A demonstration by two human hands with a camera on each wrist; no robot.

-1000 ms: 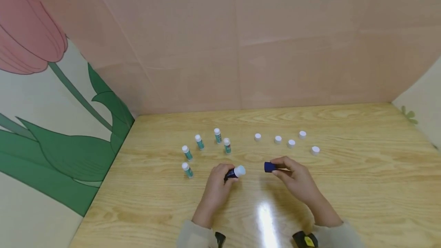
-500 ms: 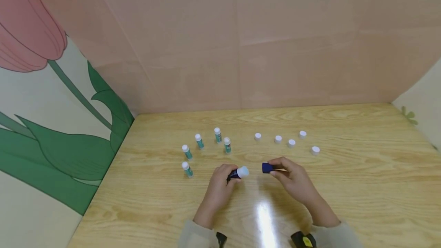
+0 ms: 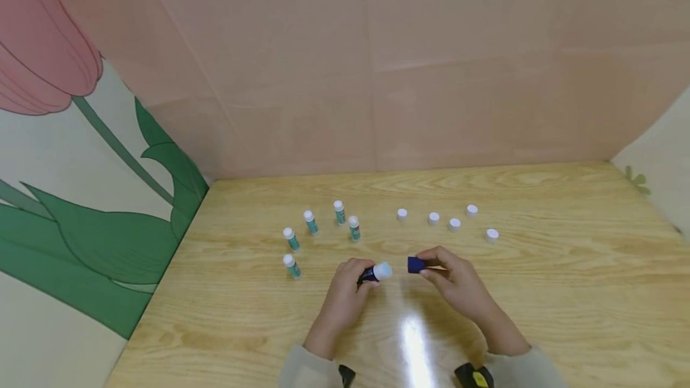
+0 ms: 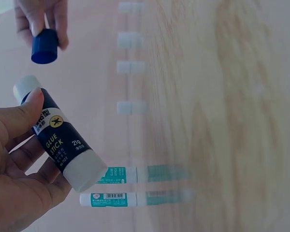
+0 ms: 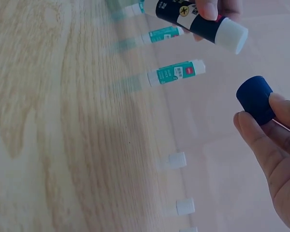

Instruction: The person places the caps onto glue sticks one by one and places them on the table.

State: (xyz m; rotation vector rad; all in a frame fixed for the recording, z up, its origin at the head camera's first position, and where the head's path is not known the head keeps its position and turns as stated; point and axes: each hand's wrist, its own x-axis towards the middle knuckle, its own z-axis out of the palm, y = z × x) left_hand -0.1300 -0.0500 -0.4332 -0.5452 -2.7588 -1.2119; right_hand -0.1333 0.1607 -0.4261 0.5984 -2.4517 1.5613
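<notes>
My left hand grips a dark blue glue stick with a white base and an uncapped white end. That end tilts up to the right, facing my right hand. Between thumb and fingers the right hand pinches a dark blue cap, held a short gap away from the glue stick. Both hands are over the table's middle. The left wrist view shows the printed label reading "GLUE STICK" and "21g".
Several teal glue sticks with white tops stand upright at the left on the wooden table. Several small white caps sit behind my right hand. A pink backdrop rises at the table's far edge.
The glue stick in my left hand has moved slightly right. The blue cap in my right hand has moved slightly left, so the gap between them is narrower.
</notes>
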